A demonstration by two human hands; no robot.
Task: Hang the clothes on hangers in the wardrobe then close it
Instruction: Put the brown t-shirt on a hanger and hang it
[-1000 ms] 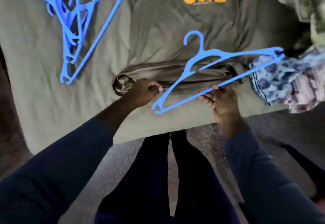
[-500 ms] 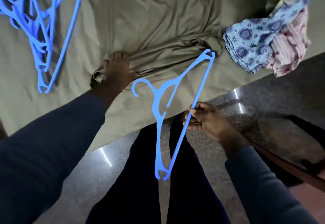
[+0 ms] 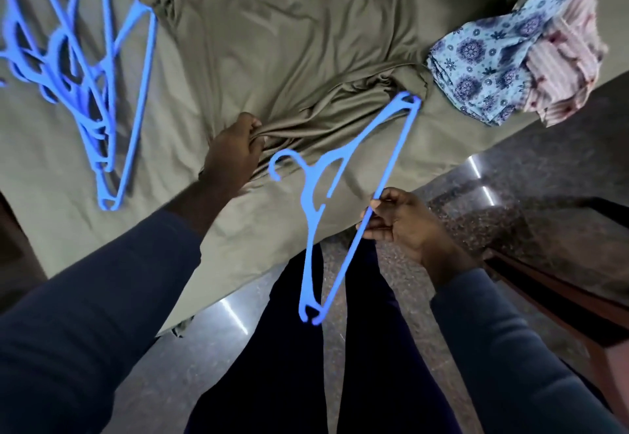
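Note:
An olive T-shirt [image 3: 289,59] with orange "ONE" lettering lies flat on the bed, its hem bunched toward me. My left hand [image 3: 235,154] is closed on that bunched hem. My right hand [image 3: 398,222] pinches the bottom bar of a blue plastic hanger [image 3: 343,202], which hangs tilted over the bed edge, hook pointing left, one end near the shirt's hem, the other low between my legs. A pile of several more blue hangers [image 3: 85,76] lies on the bed at the left.
Folded clothes, a blue floral piece [image 3: 483,62] and a pink striped one [image 3: 565,59], sit at the bed's right edge. The bed has an olive sheet [image 3: 51,168]. Polished stone floor [image 3: 544,188] lies below, with a wooden edge [image 3: 561,300] at the right.
The hanger swung from lying across the shirt to hanging nearly upright at the bed edge. My left hand shifted from the hem's end to gripping the bunched hem. The view tilted.

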